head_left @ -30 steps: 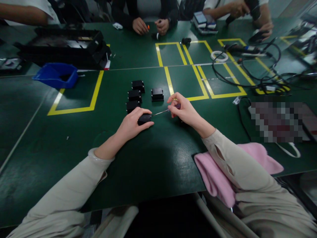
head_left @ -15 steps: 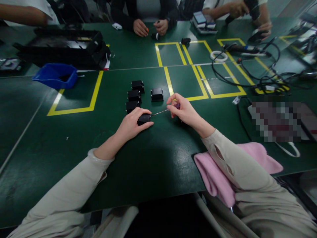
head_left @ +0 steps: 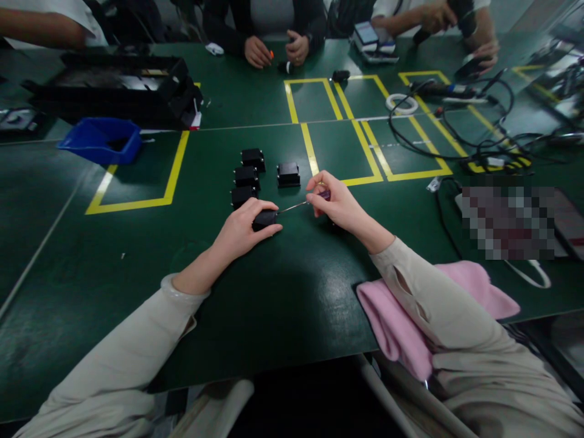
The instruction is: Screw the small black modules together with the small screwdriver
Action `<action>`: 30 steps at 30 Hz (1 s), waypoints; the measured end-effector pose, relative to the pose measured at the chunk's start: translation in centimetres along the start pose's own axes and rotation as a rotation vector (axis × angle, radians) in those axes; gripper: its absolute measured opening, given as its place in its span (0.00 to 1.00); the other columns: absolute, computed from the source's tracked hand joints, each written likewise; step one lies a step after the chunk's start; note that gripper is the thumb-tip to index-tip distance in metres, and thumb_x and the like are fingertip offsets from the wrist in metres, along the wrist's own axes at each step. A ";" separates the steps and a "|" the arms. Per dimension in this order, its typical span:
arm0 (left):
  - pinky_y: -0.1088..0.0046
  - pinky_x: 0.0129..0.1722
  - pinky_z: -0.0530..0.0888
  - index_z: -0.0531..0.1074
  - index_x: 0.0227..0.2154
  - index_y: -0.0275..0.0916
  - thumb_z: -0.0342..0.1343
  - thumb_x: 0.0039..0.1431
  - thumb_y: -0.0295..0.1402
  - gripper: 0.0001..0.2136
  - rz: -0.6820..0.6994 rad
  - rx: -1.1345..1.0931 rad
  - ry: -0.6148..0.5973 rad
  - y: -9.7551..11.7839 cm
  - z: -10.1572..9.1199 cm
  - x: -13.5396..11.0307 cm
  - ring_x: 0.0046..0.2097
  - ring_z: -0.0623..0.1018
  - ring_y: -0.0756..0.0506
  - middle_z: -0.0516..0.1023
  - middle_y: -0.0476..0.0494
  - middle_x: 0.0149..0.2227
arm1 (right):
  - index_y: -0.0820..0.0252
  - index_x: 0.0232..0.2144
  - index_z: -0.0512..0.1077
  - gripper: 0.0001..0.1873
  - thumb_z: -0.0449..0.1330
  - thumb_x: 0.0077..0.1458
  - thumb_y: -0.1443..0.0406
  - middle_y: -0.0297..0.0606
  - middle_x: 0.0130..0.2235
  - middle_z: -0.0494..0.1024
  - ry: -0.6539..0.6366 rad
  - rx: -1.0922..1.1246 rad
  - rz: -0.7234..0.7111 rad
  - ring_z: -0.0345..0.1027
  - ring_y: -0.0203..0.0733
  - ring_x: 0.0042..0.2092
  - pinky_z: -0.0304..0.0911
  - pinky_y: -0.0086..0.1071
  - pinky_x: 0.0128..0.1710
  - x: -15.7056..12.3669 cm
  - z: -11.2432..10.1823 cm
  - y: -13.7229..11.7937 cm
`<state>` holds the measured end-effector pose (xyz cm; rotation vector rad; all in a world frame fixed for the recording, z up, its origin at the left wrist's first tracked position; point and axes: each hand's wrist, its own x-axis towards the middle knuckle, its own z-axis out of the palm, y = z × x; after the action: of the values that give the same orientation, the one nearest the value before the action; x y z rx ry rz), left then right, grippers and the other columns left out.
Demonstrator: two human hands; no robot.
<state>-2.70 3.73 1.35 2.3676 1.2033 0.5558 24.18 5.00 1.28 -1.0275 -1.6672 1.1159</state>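
My left hand (head_left: pixel 241 230) presses a small black box (head_left: pixel 265 219) down on the green table (head_left: pixel 292 304). My right hand (head_left: pixel 335 204) pinches a thin screwdriver (head_left: pixel 305 203) with a purple handle, and its metal tip meets the right end of that box. Three more black boxes (head_left: pixel 246 177) stand in a column just beyond my left hand. Another black box (head_left: pixel 288 174) sits alone to their right.
A pink cloth (head_left: pixel 401 328) lies under my right forearm. A blue bin (head_left: pixel 101 140) and a black tray (head_left: pixel 118 88) stand at the far left. Tangled black cables (head_left: pixel 460 131) and a tape roll (head_left: pixel 403 103) lie at the far right. Other people's hands (head_left: pixel 276 48) work across the table.
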 end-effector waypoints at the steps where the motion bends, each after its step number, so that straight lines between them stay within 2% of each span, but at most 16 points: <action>1: 0.58 0.53 0.74 0.73 0.53 0.42 0.60 0.67 0.45 0.17 0.000 -0.001 0.000 0.0 0.0 0.0 0.52 0.78 0.37 0.77 0.40 0.51 | 0.55 0.40 0.65 0.07 0.62 0.63 0.67 0.24 0.26 0.69 -0.001 0.003 0.001 0.68 0.32 0.23 0.60 0.29 0.26 0.0 0.0 0.0; 7: 0.59 0.54 0.74 0.73 0.53 0.41 0.61 0.67 0.44 0.17 0.006 0.009 0.011 -0.2 0.1 0.0 0.52 0.78 0.37 0.78 0.41 0.51 | 0.55 0.38 0.63 0.09 0.58 0.69 0.60 0.20 0.18 0.62 -0.034 0.066 0.011 0.62 0.32 0.20 0.61 0.28 0.25 0.1 0.2 0.4; 11: 0.60 0.54 0.74 0.73 0.53 0.41 0.61 0.68 0.44 0.17 0.032 0.010 0.023 -0.3 0.2 0.0 0.52 0.78 0.37 0.78 0.41 0.51 | 0.56 0.39 0.64 0.06 0.60 0.67 0.65 0.21 0.21 0.66 -0.023 0.048 -0.024 0.65 0.31 0.21 0.60 0.27 0.25 0.1 0.1 0.5; 14: 0.60 0.53 0.74 0.73 0.53 0.41 0.61 0.68 0.45 0.17 0.030 0.012 0.022 -0.4 0.2 0.0 0.52 0.78 0.37 0.78 0.40 0.51 | 0.56 0.40 0.64 0.08 0.62 0.63 0.69 0.21 0.24 0.67 -0.006 0.027 -0.044 0.67 0.31 0.22 0.59 0.27 0.25 0.2 0.0 0.4; 20: 0.59 0.53 0.74 0.74 0.52 0.41 0.60 0.67 0.45 0.17 0.025 0.012 0.024 -0.4 0.3 0.1 0.51 0.78 0.37 0.78 0.41 0.50 | 0.55 0.38 0.63 0.07 0.57 0.70 0.62 0.21 0.19 0.66 -0.029 0.066 -0.008 0.64 0.32 0.21 0.61 0.27 0.25 0.1 0.1 0.3; 24: 0.58 0.53 0.74 0.74 0.53 0.40 0.60 0.68 0.45 0.18 0.028 0.011 0.023 -0.4 0.3 0.1 0.51 0.78 0.37 0.77 0.40 0.50 | 0.56 0.39 0.64 0.05 0.59 0.67 0.67 0.21 0.21 0.67 -0.024 0.068 -0.024 0.65 0.31 0.21 0.59 0.27 0.24 0.1 0.1 0.5; 26: 0.58 0.53 0.74 0.73 0.53 0.40 0.60 0.68 0.45 0.18 0.026 0.011 0.019 -0.4 0.2 0.1 0.52 0.78 0.37 0.77 0.40 0.51 | 0.56 0.40 0.64 0.07 0.61 0.64 0.69 0.21 0.23 0.67 -0.001 0.061 -0.032 0.66 0.30 0.21 0.59 0.26 0.24 0.2 0.1 0.5; 30: 0.58 0.52 0.75 0.73 0.53 0.42 0.60 0.67 0.46 0.18 0.010 0.010 0.006 -0.3 0.2 0.0 0.52 0.78 0.36 0.77 0.40 0.51 | 0.56 0.39 0.64 0.08 0.61 0.63 0.69 0.21 0.23 0.67 -0.002 0.041 -0.034 0.67 0.30 0.22 0.59 0.27 0.25 0.2 0.1 0.4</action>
<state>-2.77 3.88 1.05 2.3830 1.2009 0.5619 24.13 5.25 0.89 -0.9690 -1.6507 1.1251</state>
